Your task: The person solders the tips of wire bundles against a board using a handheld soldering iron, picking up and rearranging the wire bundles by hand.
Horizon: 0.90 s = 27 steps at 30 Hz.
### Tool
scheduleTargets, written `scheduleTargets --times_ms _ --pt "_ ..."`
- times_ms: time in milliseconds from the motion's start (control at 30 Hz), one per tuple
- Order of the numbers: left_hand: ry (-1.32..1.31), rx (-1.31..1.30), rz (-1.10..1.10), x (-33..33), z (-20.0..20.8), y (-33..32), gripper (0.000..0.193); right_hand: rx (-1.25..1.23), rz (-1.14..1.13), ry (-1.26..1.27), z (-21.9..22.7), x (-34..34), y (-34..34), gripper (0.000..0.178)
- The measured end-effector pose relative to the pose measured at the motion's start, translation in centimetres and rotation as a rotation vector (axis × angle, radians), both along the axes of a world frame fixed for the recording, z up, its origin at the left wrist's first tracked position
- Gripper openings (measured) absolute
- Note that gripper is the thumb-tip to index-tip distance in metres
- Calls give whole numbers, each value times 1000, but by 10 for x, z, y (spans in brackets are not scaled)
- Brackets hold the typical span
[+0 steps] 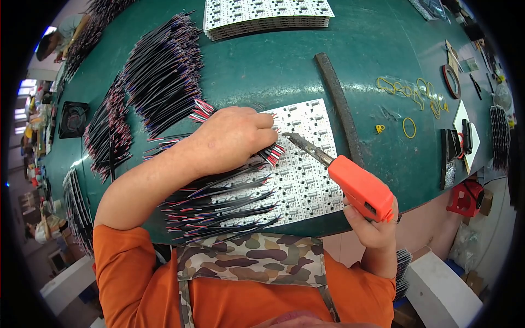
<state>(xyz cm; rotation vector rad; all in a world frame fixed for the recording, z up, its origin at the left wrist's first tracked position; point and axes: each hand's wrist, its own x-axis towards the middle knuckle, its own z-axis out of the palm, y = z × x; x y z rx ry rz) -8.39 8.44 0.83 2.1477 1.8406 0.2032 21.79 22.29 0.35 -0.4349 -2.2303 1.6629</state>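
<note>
My left hand (238, 134) is closed round a bundle of short black-sleeved wires (272, 154) with red, white and dark ends poking out on both sides. It hovers over or rests on a white panel of small circuit boards (306, 177); which one I cannot tell. My right hand (374, 229) grips a red soldering gun (361, 188), its metal barrel slanting toward the left fingers. The dark tip sits just right of those fingers, above the panel; contact is unclear. Several black wires (235, 208) lie in rows across the panel's left part.
Large heaps of black wires (161, 71) cover the green table's left. A stack of circuit panels (268, 16) stands at the back. Right of the panel lie a dark metal bar (339, 101), yellow cord (410, 90) and a tape roll (451, 81). Another person (68, 30) is far left.
</note>
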Motion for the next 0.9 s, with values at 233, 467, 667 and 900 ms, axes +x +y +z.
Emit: scheduleTargets --times_ms 233,467,667,900 --pt "3 -20 -6 -1 0 1 31 130 16 58 -5 1 3 54" --pt "-12 -29 1 -1 1 2 31 23 -15 29 -2 -2 -1 53" --pt "0 -39 7 0 2 2 31 17 -11 4 -3 1 -2 52" --pt "-3 33 0 1 1 2 9 131 6 1 -2 1 0 53"
